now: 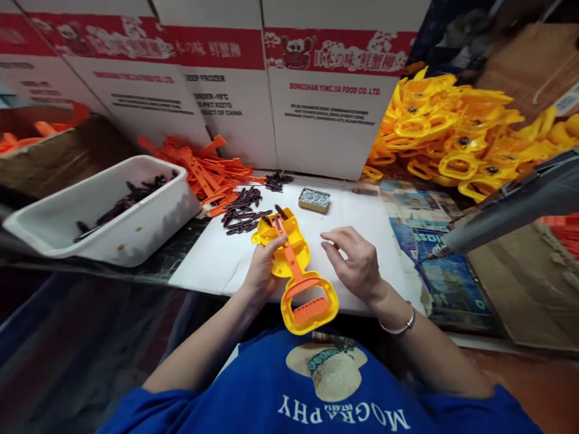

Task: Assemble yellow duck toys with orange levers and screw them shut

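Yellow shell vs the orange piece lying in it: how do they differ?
Shape: the yellow shell is broad and hollow; the orange piece is narrower.
Nesting: the yellow shell is outermost; the orange piece lies inside it.
Shared: both are in the left hand.

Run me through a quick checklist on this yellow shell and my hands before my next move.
1. Left hand gripping the yellow shell: ok.
2. Orange piece in the shell: ok, lying lengthwise along it.
3. Dark piece at the shell's far end properly seated: cannot tell, too small.
4. Right hand free: ok, apart from the shell, nothing visible in its fingers.
5. Loose dark pieces nearby: ok, piled beyond the shell, toward the left.
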A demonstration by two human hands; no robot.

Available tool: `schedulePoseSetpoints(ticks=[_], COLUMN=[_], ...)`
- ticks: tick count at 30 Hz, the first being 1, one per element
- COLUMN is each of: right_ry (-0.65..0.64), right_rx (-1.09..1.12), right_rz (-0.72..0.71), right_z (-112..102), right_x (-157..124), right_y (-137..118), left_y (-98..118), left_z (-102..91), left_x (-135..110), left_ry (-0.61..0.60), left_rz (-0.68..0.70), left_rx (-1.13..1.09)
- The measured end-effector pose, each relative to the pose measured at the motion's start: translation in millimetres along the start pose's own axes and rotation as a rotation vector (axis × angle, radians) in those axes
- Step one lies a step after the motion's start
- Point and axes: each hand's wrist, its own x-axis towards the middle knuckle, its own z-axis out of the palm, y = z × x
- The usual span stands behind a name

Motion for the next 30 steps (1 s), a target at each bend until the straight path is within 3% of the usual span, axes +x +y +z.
schedulePoseSetpoints(ticks=[3, 7, 12, 17, 23, 26, 30], right_ry=[-0.001, 0.056, 0.190, 0.233, 0.057, -0.054, -0.144], right_rx=[-0.012, -0.107, -0.318, -0.515, -0.726, -0.794, -0.834], right_rz=[0.261, 0.488, 0.739, 0.845, 0.906, 0.904, 0.881], right_z=[-7, -6, -15, -35, -59, -70, -74], right_x=[22, 66, 100, 106, 113, 110, 95], right_y=[45, 125, 212, 266, 297, 292, 266], left_y=[-1, -13, -18, -16, -19, -19, -18], left_z=[8.9, 21.7, 22.1, 18.5, 18.5, 19.5, 19.8], left_x=[4, 6, 9, 10, 13, 13, 12], left_ry=[0.004, 0.028, 0.029, 0.052, 0.043, 0.024, 0.002], left_rz=[-0.198, -0.348, -0.375, -0.436, -0.436, -0.434, -0.435], left_rx=[-0.066, -0.080, -0.074, -0.085, -0.048, -0.054, -0.055])
